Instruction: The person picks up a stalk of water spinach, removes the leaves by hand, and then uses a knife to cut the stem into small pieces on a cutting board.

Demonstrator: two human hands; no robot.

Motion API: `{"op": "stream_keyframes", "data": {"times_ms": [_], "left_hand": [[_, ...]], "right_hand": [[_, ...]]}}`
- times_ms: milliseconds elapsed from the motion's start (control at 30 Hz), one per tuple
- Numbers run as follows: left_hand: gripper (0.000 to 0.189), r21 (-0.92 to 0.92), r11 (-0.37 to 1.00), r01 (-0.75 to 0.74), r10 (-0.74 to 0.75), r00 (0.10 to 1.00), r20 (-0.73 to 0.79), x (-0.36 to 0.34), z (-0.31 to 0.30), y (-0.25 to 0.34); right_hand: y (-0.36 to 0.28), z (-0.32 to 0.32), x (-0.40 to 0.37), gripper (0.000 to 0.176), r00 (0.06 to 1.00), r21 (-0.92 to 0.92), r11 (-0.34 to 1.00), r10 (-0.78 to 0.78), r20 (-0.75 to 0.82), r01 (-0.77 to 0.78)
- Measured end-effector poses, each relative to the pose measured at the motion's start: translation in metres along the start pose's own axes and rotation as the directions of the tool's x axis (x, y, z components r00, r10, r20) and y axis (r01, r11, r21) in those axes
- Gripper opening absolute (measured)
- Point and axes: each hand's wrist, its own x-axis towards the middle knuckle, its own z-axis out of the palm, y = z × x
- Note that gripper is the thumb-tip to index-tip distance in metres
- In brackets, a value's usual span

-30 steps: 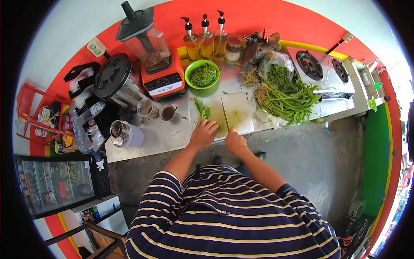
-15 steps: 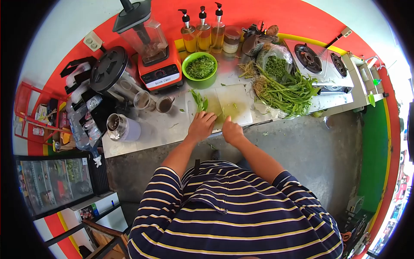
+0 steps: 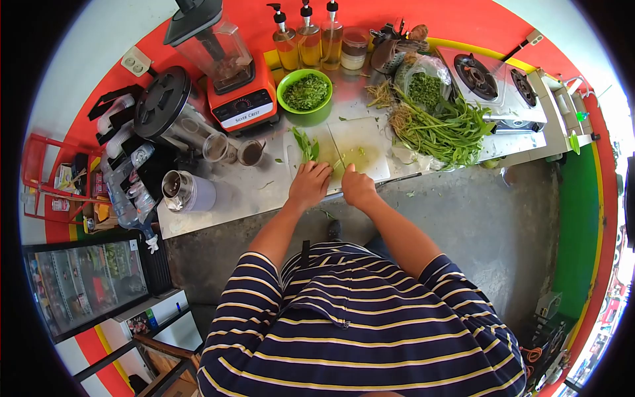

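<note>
My left hand presses its bent fingers down on a small bunch of leafy greens on the white cutting board. Just right of it, my right hand is closed in a fist around a handle hidden by the fingers. A thin knife blade, seen nearly edge-on, runs away from that fist across the board. Small cut green bits lie right of the blade, where the board is stained yellow-green.
Behind the board stand a green bowl of chopped greens, a red blender and pump bottles. To the right lie a heap of long-stemmed greens and a gas stove. Cups and a steel-topped container stand left.
Both hands stay at the board, the left on the greens and the right closed at the knife. The view has shifted slightly; the bowl and the heap of greens have not been moved.
</note>
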Motion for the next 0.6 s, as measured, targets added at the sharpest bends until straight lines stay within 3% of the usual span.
{"op": "stream_keyframes", "data": {"times_ms": [233,333,433,600], "left_hand": [[0.025,-0.021,1.0,-0.005,0.004,1.0,-0.031,0.001,-0.001,0.0],[0.025,-0.028,1.0,-0.001,0.0,1.0,-0.027,0.001,-0.001,0.0],[0.027,-0.012,1.0,0.02,-0.02,1.0,0.024,0.0,-0.001,-0.001],[0.027,-0.029,0.999,0.018,-0.019,1.0,-0.017,0.0,0.0,0.0]], "right_hand": [[-0.005,0.018,-0.011,0.043,0.998,-0.01,0.998,0.069,0.009,-0.069],[-0.002,0.008,0.003,0.042,1.0,-0.019,1.0,-0.02,-0.017,0.019],[-0.004,-0.001,-0.001,0.041,1.0,0.001,1.0,0.005,0.019,-0.005],[-0.008,0.019,-0.02,0.038,0.999,0.002,0.999,0.035,0.008,-0.035]]}}
